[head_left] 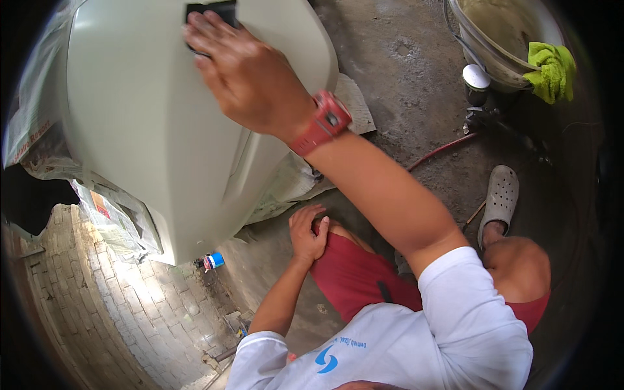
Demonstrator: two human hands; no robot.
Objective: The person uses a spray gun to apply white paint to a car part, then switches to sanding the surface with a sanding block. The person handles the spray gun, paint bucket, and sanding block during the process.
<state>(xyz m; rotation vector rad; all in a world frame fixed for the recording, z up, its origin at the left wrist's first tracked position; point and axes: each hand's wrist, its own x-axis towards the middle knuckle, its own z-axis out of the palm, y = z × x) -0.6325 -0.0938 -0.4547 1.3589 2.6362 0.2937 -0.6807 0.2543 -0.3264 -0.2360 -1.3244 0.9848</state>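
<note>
My right hand (244,81), with a red watch (323,123) at the wrist, is stretched far forward. Its fingers press a black sheet of sandpaper (225,12) against a large, smooth, pale grey-green vehicle panel (127,123). Motion slightly blurs the fingertips, and they cover part of the sheet. My left hand (307,235) rests on my bent knee at the hem of the red shorts (354,273), fingers extended and holding nothing. Newspaper masking (120,224) lines the panel's lower left edge, and more paper (289,185) shows beneath its right side.
At the upper right stands a bucket (465,16) with a lime-green cloth (551,71) over its rim. A spray gun (478,97) and a red hose (442,151) lie near it. A small blue-capped container (213,260) sits below the panel's near corner, beside the brick paving (156,318).
</note>
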